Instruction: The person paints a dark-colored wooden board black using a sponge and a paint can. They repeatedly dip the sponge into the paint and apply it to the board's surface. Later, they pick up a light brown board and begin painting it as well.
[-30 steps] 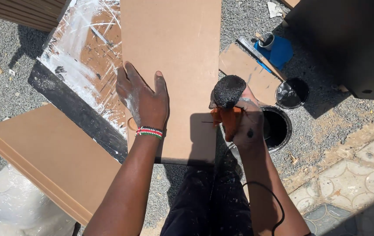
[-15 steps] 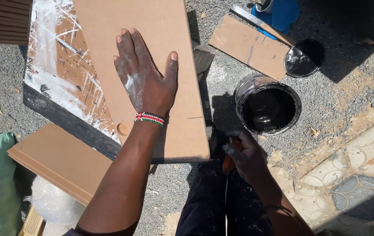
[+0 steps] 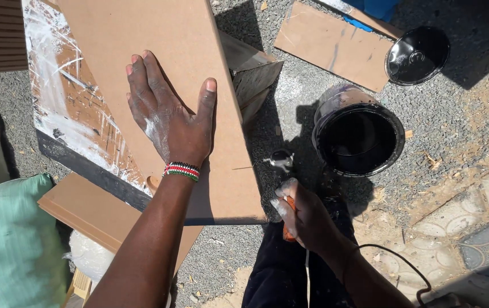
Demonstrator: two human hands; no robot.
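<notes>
The left hand [image 3: 167,122] lies flat on a board [image 3: 159,57] that rests on a smeared panel [image 3: 70,114], the panel reaching out to the board's left. Below the panel sits a stack of boards [image 3: 90,211], with a sack [image 3: 10,245] left of it. To the board's right, on the gravel [image 3: 455,120], stands an open bucket [image 3: 358,134]; its lid [image 3: 417,55] lies behind it, beside a cardboard sheet [image 3: 333,45]. The right hand [image 3: 304,217], nearer than the bucket, grips a tool handle [image 3: 287,225], its head [image 3: 281,161] between board and bucket.
</notes>
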